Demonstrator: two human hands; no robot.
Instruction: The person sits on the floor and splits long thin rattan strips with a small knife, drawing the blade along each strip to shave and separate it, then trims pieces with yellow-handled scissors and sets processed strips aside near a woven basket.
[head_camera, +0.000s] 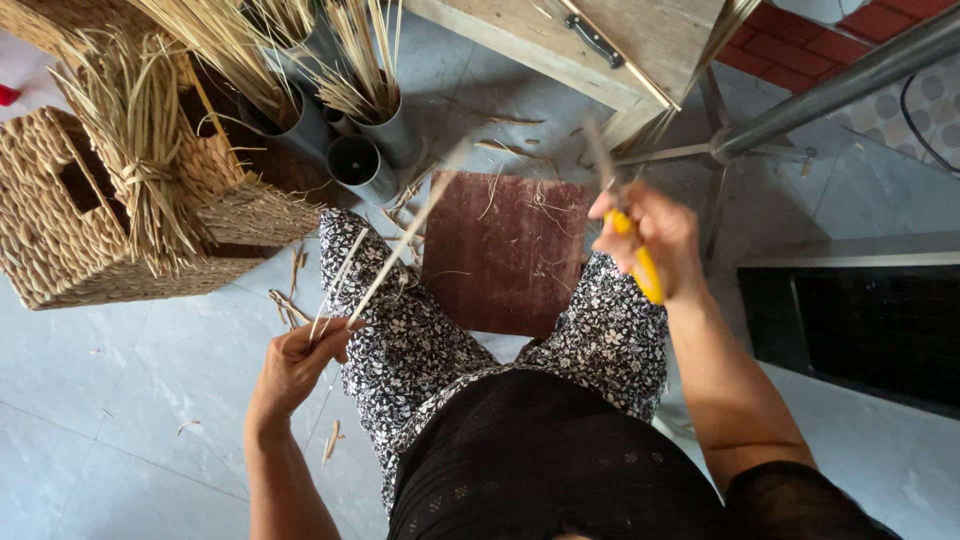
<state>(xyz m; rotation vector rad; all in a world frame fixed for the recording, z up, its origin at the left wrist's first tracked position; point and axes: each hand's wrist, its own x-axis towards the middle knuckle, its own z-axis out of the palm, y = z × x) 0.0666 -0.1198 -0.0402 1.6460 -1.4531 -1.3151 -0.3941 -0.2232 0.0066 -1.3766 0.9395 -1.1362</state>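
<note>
Straw strips, pinched in left hand, slant up-right; right hand grips yellow-handled scissors.

Soft even daylight, motion-blurred scissor blades

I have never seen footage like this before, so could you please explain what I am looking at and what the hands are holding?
There is no machine here, only a seated person filmed by a camera worn on their head, looking straight down at their lap and the tiled floor. The left hand pinches a few thin pale straw strips that slant up and away. The right hand grips a tool with a yellow handle; its tip is blurred, so I cannot tell what kind it is. Between the knees lies a reddish-brown board. To the left sits a woven basket with a tied straw bundle on it. Grey tubes holding more straw stand beyond the knees.
</note>
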